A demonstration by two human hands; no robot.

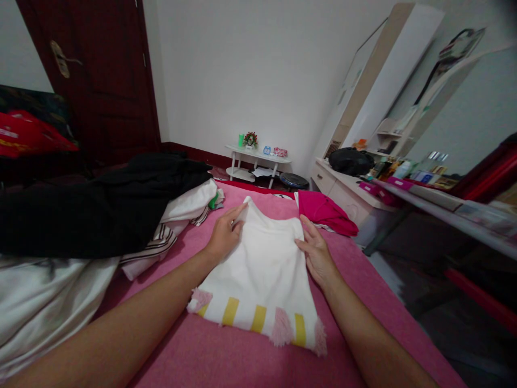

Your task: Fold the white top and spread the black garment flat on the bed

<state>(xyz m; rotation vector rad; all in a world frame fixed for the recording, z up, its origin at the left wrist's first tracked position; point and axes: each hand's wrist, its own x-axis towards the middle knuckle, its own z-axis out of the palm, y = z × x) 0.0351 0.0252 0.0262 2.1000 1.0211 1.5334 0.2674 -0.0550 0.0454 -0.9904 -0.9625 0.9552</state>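
A white garment (262, 275) with yellow stripes and pink tassels along its near hem lies flat on the pink bedspread (242, 361). My left hand (225, 234) rests on the garment's far left part, fingers stretched toward its top corner. My right hand (316, 250) lies along the garment's right edge, fingers spread and flat. Neither hand grips anything.
A black garment (100, 205) and white striped clothes (177, 226) are piled at the left. A magenta garment (325, 211) lies at the bed's far right. A dresser (347, 188) with a black bag, a small white table (256, 159) and a dark red door (100, 75) stand beyond.
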